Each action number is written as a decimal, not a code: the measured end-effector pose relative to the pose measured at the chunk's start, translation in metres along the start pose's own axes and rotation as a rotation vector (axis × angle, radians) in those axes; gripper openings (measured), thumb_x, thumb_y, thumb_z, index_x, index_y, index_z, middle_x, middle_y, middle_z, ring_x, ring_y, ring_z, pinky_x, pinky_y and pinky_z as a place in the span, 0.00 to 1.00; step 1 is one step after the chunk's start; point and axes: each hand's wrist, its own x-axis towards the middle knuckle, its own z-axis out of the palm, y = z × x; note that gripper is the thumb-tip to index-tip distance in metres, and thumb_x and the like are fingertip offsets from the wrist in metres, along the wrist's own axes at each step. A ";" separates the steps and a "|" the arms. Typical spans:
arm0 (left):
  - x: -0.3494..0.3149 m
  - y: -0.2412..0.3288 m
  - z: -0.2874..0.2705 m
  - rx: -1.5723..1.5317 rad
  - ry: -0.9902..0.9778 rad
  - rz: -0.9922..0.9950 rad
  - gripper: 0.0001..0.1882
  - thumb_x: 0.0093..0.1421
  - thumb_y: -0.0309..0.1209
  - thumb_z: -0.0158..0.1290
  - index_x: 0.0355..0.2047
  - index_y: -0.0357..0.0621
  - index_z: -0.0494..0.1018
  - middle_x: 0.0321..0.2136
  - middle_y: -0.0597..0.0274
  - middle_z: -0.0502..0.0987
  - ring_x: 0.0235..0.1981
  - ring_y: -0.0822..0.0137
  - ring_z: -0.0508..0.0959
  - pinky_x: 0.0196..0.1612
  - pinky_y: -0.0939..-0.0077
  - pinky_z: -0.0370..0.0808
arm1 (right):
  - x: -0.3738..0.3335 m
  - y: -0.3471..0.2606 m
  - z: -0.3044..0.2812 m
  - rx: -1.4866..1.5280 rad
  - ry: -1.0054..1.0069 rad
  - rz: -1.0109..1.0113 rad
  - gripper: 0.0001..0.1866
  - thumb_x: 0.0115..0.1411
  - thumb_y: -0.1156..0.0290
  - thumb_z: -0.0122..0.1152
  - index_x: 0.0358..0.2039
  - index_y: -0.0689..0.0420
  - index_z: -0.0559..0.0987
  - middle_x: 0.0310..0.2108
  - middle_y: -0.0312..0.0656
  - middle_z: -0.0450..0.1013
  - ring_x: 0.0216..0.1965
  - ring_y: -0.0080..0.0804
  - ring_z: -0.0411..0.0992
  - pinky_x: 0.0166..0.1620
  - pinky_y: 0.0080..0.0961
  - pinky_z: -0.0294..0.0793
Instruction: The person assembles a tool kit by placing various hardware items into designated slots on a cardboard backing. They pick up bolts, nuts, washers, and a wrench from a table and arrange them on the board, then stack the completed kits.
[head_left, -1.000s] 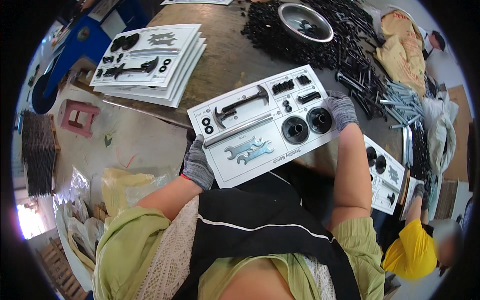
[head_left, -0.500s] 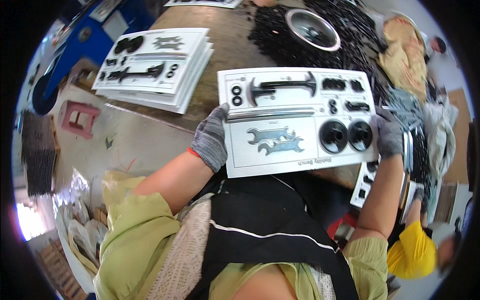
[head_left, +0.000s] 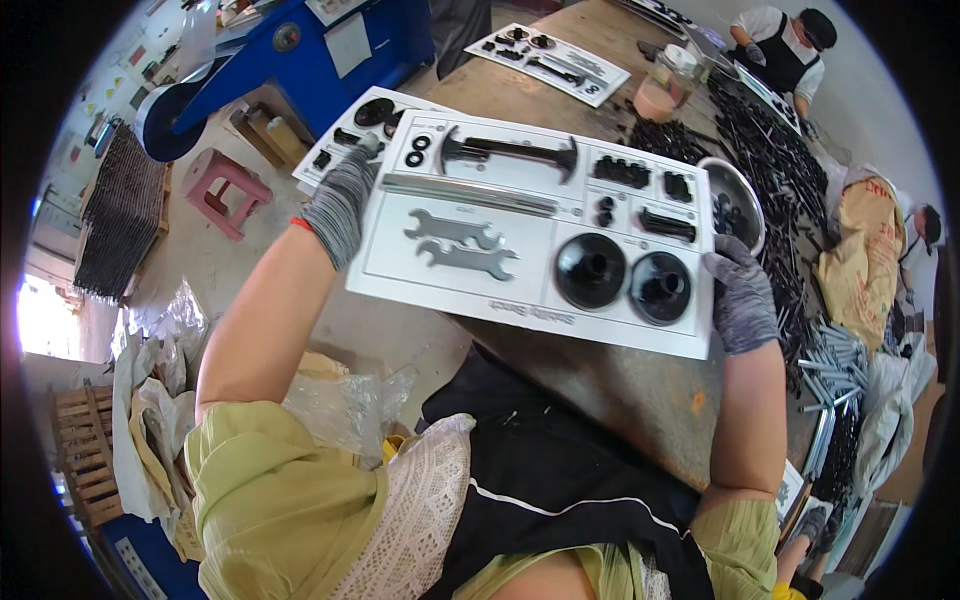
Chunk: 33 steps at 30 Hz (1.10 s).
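Note:
A white hardware card (head_left: 460, 300) is held up in front of me, tilted down to the right. Mounted on it are two silver wrenches (head_left: 465, 245), metal rods (head_left: 470, 194), a black T-shaped part (head_left: 510, 153), two black round flanged caps (head_left: 590, 271), small black rings and bolts. My left hand (head_left: 342, 205), in a grey knit glove, grips the card's left edge, fingertips near the upper corner. My right hand (head_left: 742, 298), gloved alike, is closed on the right edge. Partly hidden behind the card lies a pile of similar cards (head_left: 330, 145).
Another filled card (head_left: 548, 66) lies on the table (head_left: 650, 400). Beyond it stands a jar (head_left: 668, 82). At the right are a metal bowl (head_left: 735, 200), heaped black parts (head_left: 770, 150), silver tubes (head_left: 835, 365) and a sack (head_left: 862, 240). A pink stool (head_left: 225, 190) stands left; a co-worker (head_left: 785, 55) is across.
Both hands have carried the card left, close to the pile, and its right side now sits lower. My view has swung too, so the far co-worker and jar show.

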 end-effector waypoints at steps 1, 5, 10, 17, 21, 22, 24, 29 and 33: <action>0.025 0.009 -0.007 0.004 -0.007 0.014 0.27 0.56 0.54 0.51 0.40 0.41 0.75 0.29 0.54 0.79 0.26 0.59 0.78 0.33 0.65 0.77 | 0.004 -0.002 0.019 0.006 -0.013 -0.007 0.15 0.51 0.78 0.59 0.42 0.58 0.75 0.34 0.38 0.74 0.35 0.30 0.73 0.42 0.26 0.73; 0.092 0.058 -0.044 0.083 0.067 0.098 0.29 0.54 0.56 0.51 0.39 0.40 0.76 0.28 0.54 0.80 0.24 0.59 0.78 0.32 0.66 0.77 | 0.032 0.000 0.092 0.071 -0.120 0.114 0.11 0.55 0.77 0.57 0.40 0.58 0.73 0.32 0.37 0.73 0.31 0.26 0.72 0.34 0.25 0.77; 0.177 0.097 -0.098 0.241 0.143 0.103 0.32 0.53 0.60 0.51 0.37 0.39 0.77 0.26 0.54 0.80 0.22 0.59 0.78 0.30 0.67 0.77 | 0.069 0.039 0.152 -0.048 -0.214 0.057 0.13 0.56 0.74 0.58 0.42 0.61 0.71 0.34 0.41 0.73 0.32 0.31 0.73 0.36 0.29 0.77; 0.217 0.108 -0.133 0.429 0.248 0.212 0.33 0.54 0.62 0.50 0.40 0.43 0.75 0.32 0.62 0.78 0.30 0.66 0.76 0.36 0.73 0.73 | 0.059 0.036 0.207 -0.003 -0.286 0.233 0.09 0.60 0.74 0.55 0.39 0.63 0.69 0.28 0.41 0.72 0.24 0.27 0.72 0.24 0.23 0.76; 0.250 0.104 -0.166 0.442 0.289 0.314 0.33 0.58 0.58 0.47 0.55 0.48 0.69 0.42 0.64 0.77 0.38 0.68 0.75 0.44 0.76 0.71 | 0.060 0.047 0.207 -0.135 -0.271 0.116 0.09 0.59 0.72 0.57 0.35 0.63 0.69 0.25 0.45 0.72 0.20 0.29 0.72 0.22 0.26 0.74; 0.233 0.091 -0.137 0.429 0.270 0.285 0.32 0.59 0.58 0.46 0.56 0.49 0.69 0.41 0.65 0.77 0.37 0.69 0.75 0.43 0.77 0.71 | 0.065 0.058 0.200 -0.194 -0.243 0.079 0.09 0.58 0.71 0.58 0.34 0.63 0.70 0.25 0.45 0.73 0.20 0.28 0.72 0.23 0.26 0.74; 0.234 0.086 -0.130 0.466 0.168 0.226 0.31 0.61 0.57 0.44 0.55 0.49 0.69 0.40 0.65 0.77 0.35 0.71 0.75 0.41 0.79 0.71 | 0.069 0.064 0.194 -0.244 -0.238 0.097 0.10 0.57 0.70 0.59 0.32 0.63 0.71 0.25 0.45 0.73 0.20 0.28 0.72 0.25 0.26 0.74; 0.229 0.103 -0.158 0.619 0.203 0.267 0.33 0.60 0.59 0.43 0.41 0.38 0.76 0.31 0.62 0.79 0.29 0.72 0.76 0.37 0.80 0.72 | 0.064 0.057 0.197 -0.211 -0.294 0.183 0.11 0.56 0.69 0.61 0.31 0.63 0.72 0.22 0.43 0.73 0.20 0.27 0.72 0.25 0.26 0.74; 0.205 0.108 -0.169 0.684 0.240 0.317 0.34 0.59 0.58 0.46 0.53 0.43 0.68 0.47 0.60 0.74 0.41 0.68 0.75 0.44 0.73 0.70 | 0.064 0.054 0.195 -0.192 -0.296 0.226 0.10 0.56 0.69 0.61 0.30 0.62 0.73 0.21 0.42 0.73 0.20 0.26 0.72 0.25 0.26 0.74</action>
